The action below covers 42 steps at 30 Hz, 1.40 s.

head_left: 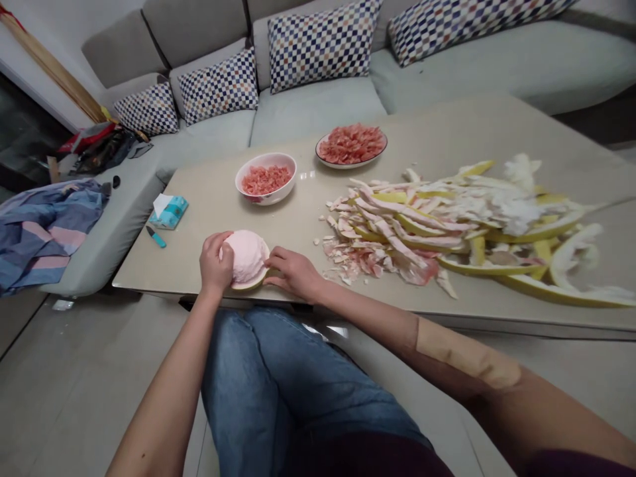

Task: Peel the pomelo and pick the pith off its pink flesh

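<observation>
A pale pink, peeled pomelo (pixel 245 253) sits at the front edge of the table, with a rim of yellow-white rind still under its base. My left hand (pixel 216 262) is wrapped round its left side, thumb against the pink flesh side. At the right edge of the fruit, my right hand (pixel 291 270) pinches the rind with thumb and fingers. Behind the fruit stands a white bowl (pixel 265 199) holding pink pomelo pulp (pixel 266 179). A dark-rimmed plate (pixel 342 165) farther back is heaped with more pulp (pixel 354 143).
Pomelo peels (pixel 422 218) and scraps cover the table (pixel 209 179) at right. A tissue pack (pixel 171 211) and a small teal cutter (pixel 156 237) lie at left. Beyond the table runs a grey sofa (pixel 318 109) with checkered cushions (pixel 322 46); clothes (pixel 47 232) lie on its left end.
</observation>
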Each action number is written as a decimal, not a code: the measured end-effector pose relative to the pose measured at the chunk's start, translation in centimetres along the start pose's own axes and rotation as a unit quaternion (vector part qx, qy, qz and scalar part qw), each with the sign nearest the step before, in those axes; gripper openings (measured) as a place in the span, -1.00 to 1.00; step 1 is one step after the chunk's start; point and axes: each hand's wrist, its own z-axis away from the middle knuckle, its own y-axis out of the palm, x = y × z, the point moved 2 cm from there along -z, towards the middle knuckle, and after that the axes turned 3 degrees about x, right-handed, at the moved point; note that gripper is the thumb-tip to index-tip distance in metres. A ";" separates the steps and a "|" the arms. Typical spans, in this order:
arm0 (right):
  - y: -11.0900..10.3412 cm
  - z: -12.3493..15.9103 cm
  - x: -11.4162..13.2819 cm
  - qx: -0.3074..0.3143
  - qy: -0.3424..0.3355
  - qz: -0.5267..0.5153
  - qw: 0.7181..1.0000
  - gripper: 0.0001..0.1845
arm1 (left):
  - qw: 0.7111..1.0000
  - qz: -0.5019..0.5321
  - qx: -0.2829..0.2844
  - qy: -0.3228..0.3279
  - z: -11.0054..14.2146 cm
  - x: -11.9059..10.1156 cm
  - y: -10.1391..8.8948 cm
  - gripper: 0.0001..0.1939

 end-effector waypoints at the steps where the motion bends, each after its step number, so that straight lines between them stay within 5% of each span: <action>1: 0.2 0.2 0.1 -0.018 0.006 -0.014 1.000 -0.69 | 1.000 0.002 0.000 0.000 0.0 0.0 0.0 -0.63; 6: 1.8 0.8 0.2 -0.093 0.021 -0.101 0.990 -0.80 | 1.000 -0.004 0.002 -0.003 -0.1 -0.3 0.0 -0.64; 10: 2.6 1.1 0.4 -0.062 0.018 -0.137 0.988 -0.95 | 1.000 -0.011 0.006 -0.004 -0.3 -0.4 0.0 -0.64; 18: 2.8 2.5 2.1 -0.103 0.114 -0.095 0.984 -0.69 | 1.000 -0.015 -0.001 -0.012 0.1 -0.2 0.1 -0.62; 24: 2.9 1.7 2.7 -0.147 0.103 -0.115 0.977 -0.80 | 1.000 -0.021 -0.003 -0.022 0.0 -0.4 0.1 -0.62; 29: 3.1 1.2 2.7 -0.098 0.071 -0.098 0.988 -0.96 | 0.999 -0.022 0.001 -0.030 -0.1 -0.4 0.0 -0.62; 36: 3.7 2.5 3.7 -0.126 0.127 -0.052 0.982 -0.85 | 0.998 -0.024 0.001 -0.056 0.1 -0.2 0.2 -0.62; 42: 3.4 2.4 4.4 -0.141 0.102 -0.016 0.985 -0.77 | 0.998 -0.018 -0.006 -0.064 0.2 -0.2 0.3 -0.63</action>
